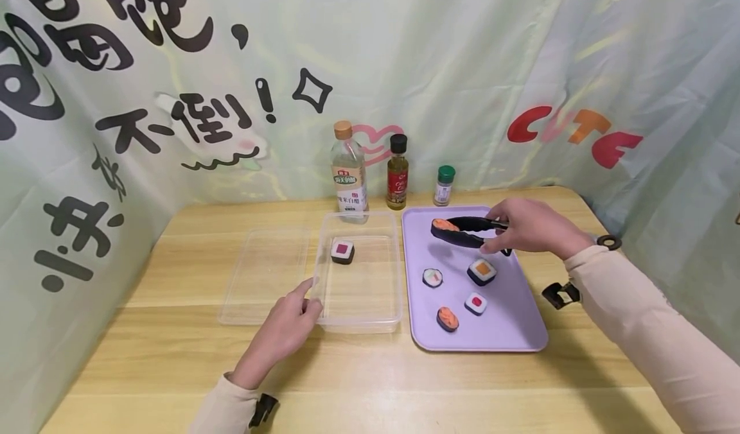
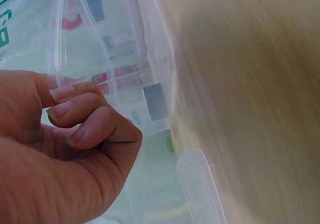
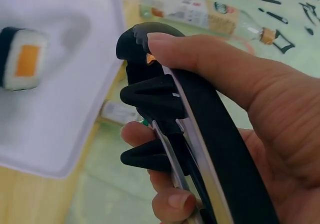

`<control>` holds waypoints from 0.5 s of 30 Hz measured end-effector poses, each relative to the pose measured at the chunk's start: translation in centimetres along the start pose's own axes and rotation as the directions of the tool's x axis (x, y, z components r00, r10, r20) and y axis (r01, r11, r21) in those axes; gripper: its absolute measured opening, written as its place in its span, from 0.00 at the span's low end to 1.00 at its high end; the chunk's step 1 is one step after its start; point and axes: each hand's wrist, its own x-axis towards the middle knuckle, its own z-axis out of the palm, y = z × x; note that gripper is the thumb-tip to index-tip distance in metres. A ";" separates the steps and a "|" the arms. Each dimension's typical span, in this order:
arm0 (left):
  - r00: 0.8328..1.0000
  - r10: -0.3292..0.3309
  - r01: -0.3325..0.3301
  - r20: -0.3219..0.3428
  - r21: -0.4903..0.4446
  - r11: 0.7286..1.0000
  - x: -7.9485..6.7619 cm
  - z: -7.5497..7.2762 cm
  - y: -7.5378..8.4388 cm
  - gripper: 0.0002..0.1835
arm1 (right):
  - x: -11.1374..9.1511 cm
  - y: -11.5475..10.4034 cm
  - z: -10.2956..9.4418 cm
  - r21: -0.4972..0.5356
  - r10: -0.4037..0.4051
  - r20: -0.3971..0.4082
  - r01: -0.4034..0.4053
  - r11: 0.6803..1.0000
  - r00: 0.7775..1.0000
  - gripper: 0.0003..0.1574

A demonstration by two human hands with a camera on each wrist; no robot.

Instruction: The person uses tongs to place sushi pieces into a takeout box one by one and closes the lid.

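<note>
My right hand (image 1: 528,227) grips black tongs (image 1: 471,223) over the far part of a lilac tray (image 1: 520,331). Between the tongs' tips is an orange-topped sushi piece (image 1: 444,225), held above the tray; in the right wrist view the tips mostly hide it. My left hand (image 1: 289,321) pinches the left rim of a clear plastic container (image 1: 358,323), its other fingers curled in the left wrist view. Inside the container, toward the back, sits a square sushi roll (image 1: 343,251) with a dark red centre.
The tray bears more sushi: an orange-filled roll (image 1: 482,271), a round roll (image 1: 432,277), a red-centred roll (image 1: 476,303) and an orange-topped piece (image 1: 448,319). A clear lid (image 1: 266,273) lies left of the container. Behind stand a vinegar bottle (image 1: 349,177), an oil bottle (image 1: 397,174) and a green-capped shaker (image 1: 444,187).
</note>
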 end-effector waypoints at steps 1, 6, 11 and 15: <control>1.000 0.000 0.000 0.000 -0.001 1.000 0.0 0.0 0.0 0.29 | 0.0 -0.4 -0.2 -0.006 -0.004 0.000 0.004 1.000 1.000 0.37; 1.000 -0.001 0.001 -0.001 -0.001 1.000 0.1 0.0 0.0 0.29 | 0.2 -2.7 -1.0 -0.009 -0.002 0.018 0.002 1.000 1.000 0.38; 1.000 -0.001 0.001 -0.005 -0.001 1.000 0.1 0.0 -0.1 0.29 | 0.6 -5.2 -1.5 -0.074 -0.048 0.026 0.049 0.996 0.999 0.40; 1.000 -0.003 0.003 -0.004 -0.003 1.000 0.0 0.0 -0.1 0.29 | 1.1 -7.3 -1.4 -0.114 -0.077 0.038 0.081 0.990 0.996 0.39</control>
